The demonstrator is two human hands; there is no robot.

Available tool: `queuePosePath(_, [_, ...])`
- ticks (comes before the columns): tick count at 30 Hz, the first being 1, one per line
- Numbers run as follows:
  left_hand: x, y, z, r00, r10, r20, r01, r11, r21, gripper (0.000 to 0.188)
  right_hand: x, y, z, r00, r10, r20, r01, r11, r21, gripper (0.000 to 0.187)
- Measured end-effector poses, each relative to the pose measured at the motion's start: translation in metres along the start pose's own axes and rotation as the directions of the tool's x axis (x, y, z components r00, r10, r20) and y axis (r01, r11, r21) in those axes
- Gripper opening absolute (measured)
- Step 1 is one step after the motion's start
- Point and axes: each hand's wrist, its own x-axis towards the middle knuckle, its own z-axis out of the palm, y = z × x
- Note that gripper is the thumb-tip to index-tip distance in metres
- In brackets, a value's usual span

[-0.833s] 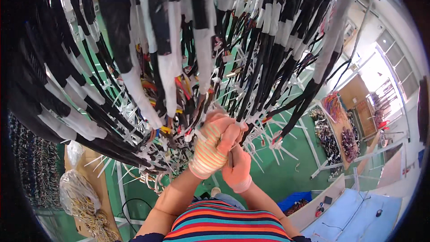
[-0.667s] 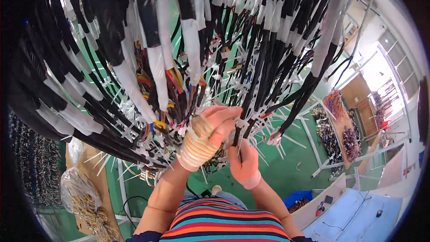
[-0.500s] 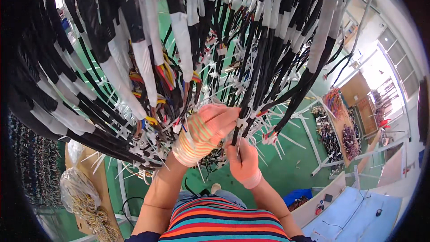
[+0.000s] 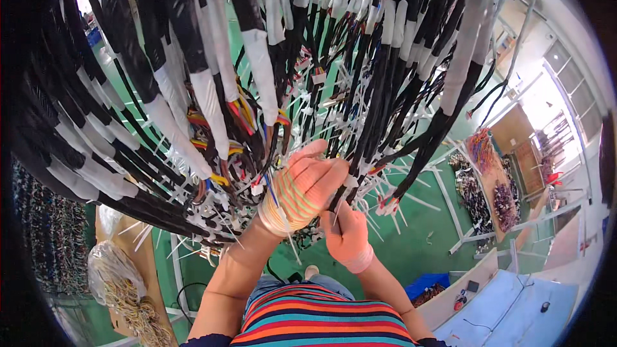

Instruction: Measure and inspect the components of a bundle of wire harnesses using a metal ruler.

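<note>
Bundles of wire harnesses hang in front of me, wrapped in black tape with white sleeves (image 4: 260,67) and carrying many white cable ties (image 4: 302,241). My left hand (image 4: 305,189), in an orange glove with a striped cuff, is closed on a black cable (image 4: 336,200) at its upper part, beside a small white piece (image 4: 351,181). Just below and to the right, my gloved right hand (image 4: 347,234) pinches that cable's lower end between thumb and fingers. What exactly sits between the fingertips is partly hidden.
Coiled wires in a clear plastic bag (image 4: 116,270) lie on a board at the left. A dark hanging mass of wires (image 4: 48,225) stands beyond it. Right of me are a light blue table (image 4: 514,311), a blue bag (image 4: 427,286) and racks with wire bundles (image 4: 495,199).
My left hand has shifted slightly right and its fingers have lifted and curled differently. The right hand has stayed near the same place, turned a little. The hanging bundles have swayed slightly.
</note>
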Motion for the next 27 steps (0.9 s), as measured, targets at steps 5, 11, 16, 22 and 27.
queuePosePath(5, [-0.002,-0.003,0.009,0.999,-0.030,0.027,0.030,0.999,0.013,0.041,-0.002,0.006,0.000,0.998,-0.026,-0.054,0.020,0.995,-0.102,0.007])
queuePosePath(11, [-0.023,-0.010,0.014,0.962,-0.269,-0.051,0.274,0.946,0.172,0.038,-0.004,0.014,-0.016,0.995,0.063,-0.082,-0.066,0.997,-0.041,0.013])
queuePosePath(16, [-0.010,-0.025,0.059,0.760,-0.586,-0.281,0.620,0.784,0.043,0.035,-0.008,0.017,-0.019,0.984,0.088,-0.153,-0.108,0.986,-0.130,0.015])
queuePosePath(22, [-0.004,-0.022,0.053,0.679,-0.720,-0.141,0.646,0.678,-0.352,0.026,-0.009,0.015,-0.016,0.960,0.121,-0.251,-0.168,0.970,-0.177,0.013])
queuePosePath(27, [-0.011,0.033,-0.017,0.693,-0.560,0.454,0.688,0.325,-0.649,0.025,-0.008,-0.010,-0.020,0.941,0.045,-0.335,-0.156,0.937,-0.312,0.015])
